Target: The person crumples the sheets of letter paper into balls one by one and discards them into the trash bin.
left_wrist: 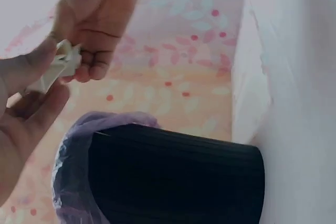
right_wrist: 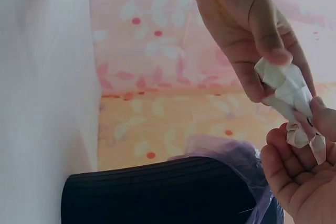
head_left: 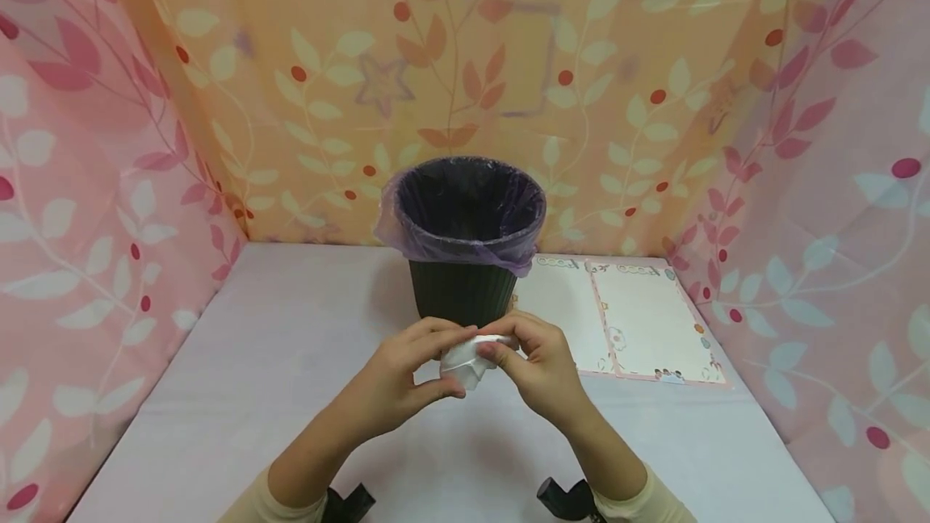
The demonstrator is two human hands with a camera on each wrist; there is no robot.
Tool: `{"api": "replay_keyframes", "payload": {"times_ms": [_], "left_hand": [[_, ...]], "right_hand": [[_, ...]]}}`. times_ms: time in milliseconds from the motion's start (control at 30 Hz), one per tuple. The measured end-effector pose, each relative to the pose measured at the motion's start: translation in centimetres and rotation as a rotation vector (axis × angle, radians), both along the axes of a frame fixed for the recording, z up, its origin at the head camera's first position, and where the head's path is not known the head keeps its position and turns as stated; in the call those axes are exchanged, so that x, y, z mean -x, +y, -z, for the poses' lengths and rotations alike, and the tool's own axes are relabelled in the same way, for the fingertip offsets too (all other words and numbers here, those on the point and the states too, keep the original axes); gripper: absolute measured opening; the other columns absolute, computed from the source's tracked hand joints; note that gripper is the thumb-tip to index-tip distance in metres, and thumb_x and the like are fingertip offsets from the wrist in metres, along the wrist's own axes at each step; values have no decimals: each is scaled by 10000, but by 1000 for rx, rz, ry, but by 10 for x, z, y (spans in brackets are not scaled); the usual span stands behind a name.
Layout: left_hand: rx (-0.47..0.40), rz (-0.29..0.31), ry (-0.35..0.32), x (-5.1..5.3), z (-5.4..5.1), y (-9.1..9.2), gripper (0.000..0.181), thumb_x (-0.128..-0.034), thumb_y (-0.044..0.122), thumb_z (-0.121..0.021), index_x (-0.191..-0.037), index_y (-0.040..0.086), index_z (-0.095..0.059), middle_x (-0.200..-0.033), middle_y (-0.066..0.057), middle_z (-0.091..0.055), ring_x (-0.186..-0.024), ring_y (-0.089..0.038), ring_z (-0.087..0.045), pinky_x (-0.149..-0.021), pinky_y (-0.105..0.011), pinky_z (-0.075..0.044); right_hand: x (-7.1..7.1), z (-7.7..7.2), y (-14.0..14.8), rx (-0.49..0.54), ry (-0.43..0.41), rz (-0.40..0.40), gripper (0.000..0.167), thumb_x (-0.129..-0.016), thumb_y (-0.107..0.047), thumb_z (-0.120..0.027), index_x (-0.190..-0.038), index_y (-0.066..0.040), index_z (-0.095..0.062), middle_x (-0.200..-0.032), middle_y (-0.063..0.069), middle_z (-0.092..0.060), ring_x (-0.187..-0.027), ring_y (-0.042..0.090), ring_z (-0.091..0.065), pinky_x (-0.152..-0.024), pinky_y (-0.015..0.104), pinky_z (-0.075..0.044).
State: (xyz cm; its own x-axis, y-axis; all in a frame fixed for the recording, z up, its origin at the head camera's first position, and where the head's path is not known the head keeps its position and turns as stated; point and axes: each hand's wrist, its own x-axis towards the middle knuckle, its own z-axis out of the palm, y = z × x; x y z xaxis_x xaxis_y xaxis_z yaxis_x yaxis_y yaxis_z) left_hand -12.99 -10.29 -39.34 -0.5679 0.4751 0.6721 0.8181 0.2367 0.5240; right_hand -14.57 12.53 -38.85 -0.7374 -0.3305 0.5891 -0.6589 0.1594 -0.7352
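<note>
A crumpled piece of white paper (head_left: 465,361) is held between both hands, in front of the bin and above the table. My left hand (head_left: 403,374) grips its left side between thumb and fingers. From the other side, my right hand (head_left: 541,366) pinches it with thumb and forefinger. In the right wrist view the crumpled paper (right_wrist: 291,93) looks creased and folded, with a bit of pink on it. Just beyond the hands stands a dark ribbed trash bin (head_left: 461,289), upright, with a purple plastic bag (head_left: 475,248) folded over its rim.
Two white sheets with decorated borders (head_left: 657,321) lie flat on the white table (head_left: 291,329) to the right of the bin. Leaf-patterned curtains (head_left: 450,47) enclose the back and both sides. Dark wrist camera mounts (head_left: 567,499) sit at the sleeves.
</note>
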Motion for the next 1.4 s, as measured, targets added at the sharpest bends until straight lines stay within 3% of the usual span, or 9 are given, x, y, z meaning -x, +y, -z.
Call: {"api": "replay_keyframes", "payload": {"times_ms": [200,433,500,600,733,867,1033,1233,1400], "left_hand": [[8,-161,360,4,10,11,554,-755,28,-885,-1260,27,-657,-1078,-37,-683,-945,-153,-655,-851,-202,-563],[-119,-156,528,7,13,17,451,-749,114,-911,-1130,-17,-708,-988,-77,-741,-857,-175,-705,-805,-234,-595],[-160,-137,483,7,12,16,462,-717,86,-925,-1114,-20,-713,-983,-87,-750,-857,-186,-720,-806,-233,-600],[-241,-127,281,5,13,14,477,-670,6,-932,-1101,-6,-726,-966,-86,-757,-832,-168,-723,-763,-213,-600],[-355,-124,-24,2,14,11,444,-680,-37,-911,-1085,-4,-732,-1000,-131,-766,-861,-152,-742,-766,-259,-618],[-417,-120,-176,-2,11,11,421,-690,-46,-901,-1072,-4,-729,-1037,-157,-766,-903,-156,-750,-825,-305,-620],[-448,-115,-236,-5,10,12,444,-699,-40,-904,-1104,8,-730,-1035,-140,-766,-882,-167,-740,-798,-298,-624],[-385,-42,-261,-3,6,8,496,-774,-36,-863,-1236,-2,-687,-1125,-136,-747,-947,-182,-720,-839,-317,-620],[-195,-90,-54,-3,2,5,659,-767,31,-890,-1365,29,-614,-1231,-97,-699,-1036,-194,-683,-925,-251,-576]], "right_hand": [[-4,5,-4,41,-23,8,134,-893,-40,-771,-1015,-96,-768,-958,38,-726,-854,157,-691,-698,275,-596],[-7,-2,-3,77,-157,-42,93,-921,-76,-748,-1007,-58,-780,-967,81,-742,-859,141,-692,-692,283,-606],[-5,-4,-4,82,-184,-66,110,-929,-84,-742,-1029,-53,-775,-991,92,-749,-875,148,-695,-711,301,-617],[0,-6,-4,11,-121,-74,261,-916,-86,-760,-1175,-78,-728,-1063,67,-750,-929,155,-698,-767,311,-617],[5,-6,0,-169,129,-52,712,-824,-220,-870,-1450,-127,-544,-1378,35,-622,-1225,190,-616,-1010,299,-539],[5,-5,-1,-192,390,-29,886,-782,-404,-877,-1489,-38,-489,-1491,115,-501,-1362,262,-500,-1140,283,-432],[4,-6,-6,-85,582,-41,756,-842,-352,-851,-1392,75,-559,-1371,199,-583,-1258,297,-579,-1069,265,-492],[6,-7,-3,-49,608,-118,583,-934,-226,-766,-1375,99,-566,-1352,243,-616,-1233,306,-636,-1020,297,-537],[9,-7,0,-23,563,-126,512,-957,-189,-734,-1360,92,-586,-1339,228,-632,-1221,288,-639,-1013,288,-542]]}}
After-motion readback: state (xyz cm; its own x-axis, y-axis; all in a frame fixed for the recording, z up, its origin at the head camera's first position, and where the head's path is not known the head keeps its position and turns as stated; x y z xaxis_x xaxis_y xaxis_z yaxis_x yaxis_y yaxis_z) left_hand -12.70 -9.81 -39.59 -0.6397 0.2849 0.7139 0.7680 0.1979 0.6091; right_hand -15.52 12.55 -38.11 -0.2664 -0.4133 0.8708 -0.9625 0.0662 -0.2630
